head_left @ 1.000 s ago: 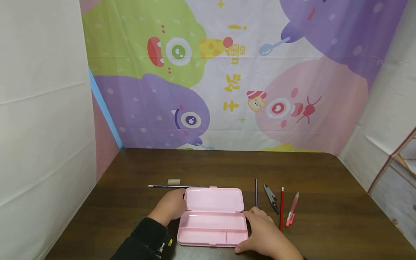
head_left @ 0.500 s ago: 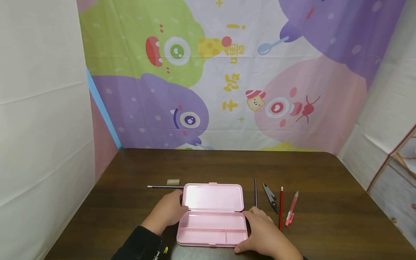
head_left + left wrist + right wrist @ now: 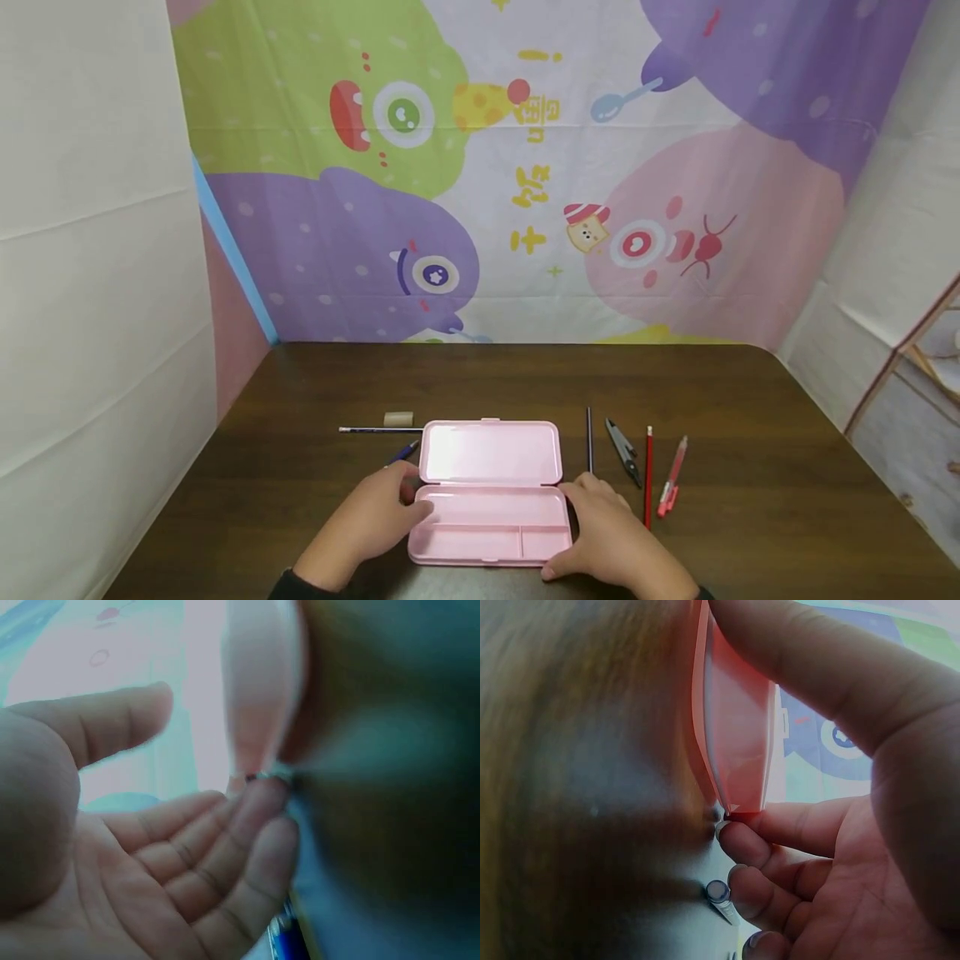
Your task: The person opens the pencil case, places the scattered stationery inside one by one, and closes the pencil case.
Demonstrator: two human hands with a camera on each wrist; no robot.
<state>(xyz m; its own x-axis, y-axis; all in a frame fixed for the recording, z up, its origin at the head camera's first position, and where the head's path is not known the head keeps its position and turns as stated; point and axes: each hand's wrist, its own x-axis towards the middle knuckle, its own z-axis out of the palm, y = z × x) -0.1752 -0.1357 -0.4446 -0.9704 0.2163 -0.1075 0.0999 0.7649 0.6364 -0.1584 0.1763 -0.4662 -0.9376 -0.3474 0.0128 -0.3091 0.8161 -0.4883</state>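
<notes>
A pink pencil case [image 3: 467, 543] lies opened out on the table, its lid [image 3: 491, 452] folded back on the far side. The tray has one long compartment and two smaller ones, with nothing in them. My right hand [image 3: 609, 533] grips the tray's right end, thumb at the near corner and fingers at the far one. My left hand [image 3: 375, 510] is at the left end, thumb over the tray's rim. In the left wrist view its fingertips [image 3: 262, 802] touch or nearly touch the case [image 3: 262, 682], and the thumb stands apart. Beyond that hand lies a blue pen [image 3: 405, 452], partly hidden.
Left of the lid lie a dark pencil [image 3: 375, 430] and a beige eraser-like block [image 3: 398, 418]. To the right are a dark pencil [image 3: 589, 437], a grey compass [image 3: 622, 450], a red pencil [image 3: 648, 475] and a red-and-clear pen [image 3: 673, 475]. A printed cloth [image 3: 525, 317] hangs behind the table.
The lid has tipped further back and lies flatter. My left hand has come off the lid and moved towards me to the tray, uncovering the blue pen. The right hand stays put.
</notes>
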